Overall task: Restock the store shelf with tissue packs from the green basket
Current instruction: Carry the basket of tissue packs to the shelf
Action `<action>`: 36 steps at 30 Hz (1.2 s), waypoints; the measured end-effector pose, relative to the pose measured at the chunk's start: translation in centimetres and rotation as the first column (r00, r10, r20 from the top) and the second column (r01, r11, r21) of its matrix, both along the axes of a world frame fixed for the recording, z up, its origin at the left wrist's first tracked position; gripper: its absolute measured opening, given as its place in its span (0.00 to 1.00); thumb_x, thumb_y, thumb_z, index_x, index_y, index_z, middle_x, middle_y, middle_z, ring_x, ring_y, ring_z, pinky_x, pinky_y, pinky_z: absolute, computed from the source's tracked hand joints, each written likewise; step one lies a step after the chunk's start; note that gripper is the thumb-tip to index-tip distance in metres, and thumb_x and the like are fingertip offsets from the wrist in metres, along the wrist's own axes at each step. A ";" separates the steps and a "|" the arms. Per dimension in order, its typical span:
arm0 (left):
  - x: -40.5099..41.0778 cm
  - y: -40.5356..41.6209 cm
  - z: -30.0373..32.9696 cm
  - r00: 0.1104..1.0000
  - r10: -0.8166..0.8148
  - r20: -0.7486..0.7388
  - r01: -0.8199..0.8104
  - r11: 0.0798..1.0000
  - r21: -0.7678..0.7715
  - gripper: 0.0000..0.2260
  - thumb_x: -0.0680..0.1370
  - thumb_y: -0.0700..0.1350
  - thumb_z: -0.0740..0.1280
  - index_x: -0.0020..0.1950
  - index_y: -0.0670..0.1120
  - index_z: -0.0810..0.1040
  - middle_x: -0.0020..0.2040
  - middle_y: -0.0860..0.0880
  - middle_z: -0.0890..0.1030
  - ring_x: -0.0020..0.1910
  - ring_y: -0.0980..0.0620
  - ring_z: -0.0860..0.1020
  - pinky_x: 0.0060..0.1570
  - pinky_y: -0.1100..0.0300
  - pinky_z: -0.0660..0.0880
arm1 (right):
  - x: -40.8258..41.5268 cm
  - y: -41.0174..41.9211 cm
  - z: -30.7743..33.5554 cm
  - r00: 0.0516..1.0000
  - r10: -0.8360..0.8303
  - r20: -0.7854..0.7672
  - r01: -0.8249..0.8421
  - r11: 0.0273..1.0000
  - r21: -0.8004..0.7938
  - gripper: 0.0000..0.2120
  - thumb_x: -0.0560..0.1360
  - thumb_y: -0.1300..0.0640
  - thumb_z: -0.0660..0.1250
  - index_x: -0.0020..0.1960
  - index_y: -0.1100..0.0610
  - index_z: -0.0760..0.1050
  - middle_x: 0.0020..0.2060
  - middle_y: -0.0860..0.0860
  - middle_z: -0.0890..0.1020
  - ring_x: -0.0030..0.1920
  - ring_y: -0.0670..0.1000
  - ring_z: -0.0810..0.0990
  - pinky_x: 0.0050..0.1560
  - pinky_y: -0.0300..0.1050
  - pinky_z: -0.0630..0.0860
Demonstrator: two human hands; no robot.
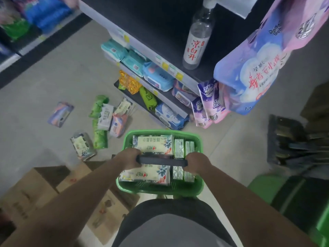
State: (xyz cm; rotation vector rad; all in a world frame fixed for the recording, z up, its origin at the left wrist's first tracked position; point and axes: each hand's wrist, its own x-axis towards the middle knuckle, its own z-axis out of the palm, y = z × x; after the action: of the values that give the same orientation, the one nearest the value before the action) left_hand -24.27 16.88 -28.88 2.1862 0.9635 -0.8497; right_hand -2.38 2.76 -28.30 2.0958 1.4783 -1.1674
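Observation:
I hold the green basket (126, 139) in front of my body by its dark handle (161, 160). My left hand (128, 158) grips the handle's left end and my right hand (195, 162) grips its right end. Inside lie white tissue packs with blue leaf print (154, 143) on the left and small green packs (179, 147) on the right. The store shelf (165, 32) stands just beyond the basket, its dark top bare except for a bottle. Its lower tiers hold blue and teal wipe packs (156, 78).
A clear bottle with red writing (196, 45) stands on the shelf top. Purple bags (252, 68) hang at its right end. Several loose packs (105, 118) lie on the floor to the left. Cardboard boxes (44, 189) sit at lower left. Another green basket (292, 198) stands at lower right.

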 end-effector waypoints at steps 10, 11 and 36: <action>1.2 3.2 -1.0 0.999 0.026 -0.018 -0.027 0.999 -0.023 0.13 0.73 0.43 0.68 0.57 0.46 0.78 0.50 0.46 0.82 0.49 0.49 0.79 0.43 0.64 0.70 | 1.6 3.6 -2.6 0.998 0.018 -0.068 -0.021 0.999 -0.048 0.05 0.72 0.53 0.66 0.40 0.53 0.73 0.30 0.47 0.70 0.39 0.51 0.76 0.42 0.44 0.75; 1.4 3.5 -0.9 0.999 0.030 -0.029 -0.031 0.999 -0.023 0.12 0.73 0.43 0.67 0.57 0.47 0.78 0.50 0.47 0.82 0.48 0.49 0.79 0.43 0.65 0.70 | 1.9 4.1 -2.8 0.998 0.016 -0.067 -0.020 0.998 -0.054 0.06 0.72 0.53 0.66 0.39 0.53 0.72 0.30 0.47 0.70 0.39 0.52 0.76 0.41 0.43 0.74; 2.1 17.1 -4.6 0.953 -0.301 -0.043 0.297 0.951 -0.081 0.08 0.75 0.44 0.68 0.52 0.43 0.75 0.45 0.47 0.79 0.38 0.52 0.76 0.32 0.64 0.67 | -3.3 11.6 -5.4 0.961 -0.277 0.012 0.276 0.954 -0.120 0.06 0.74 0.54 0.64 0.47 0.55 0.76 0.30 0.47 0.70 0.37 0.52 0.75 0.36 0.44 0.72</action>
State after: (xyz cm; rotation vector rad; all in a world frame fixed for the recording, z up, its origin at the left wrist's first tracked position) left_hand -22.12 33.98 -33.50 2.2887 0.6204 -1.0711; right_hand -5.67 14.33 -33.68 2.2675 1.1083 -1.3250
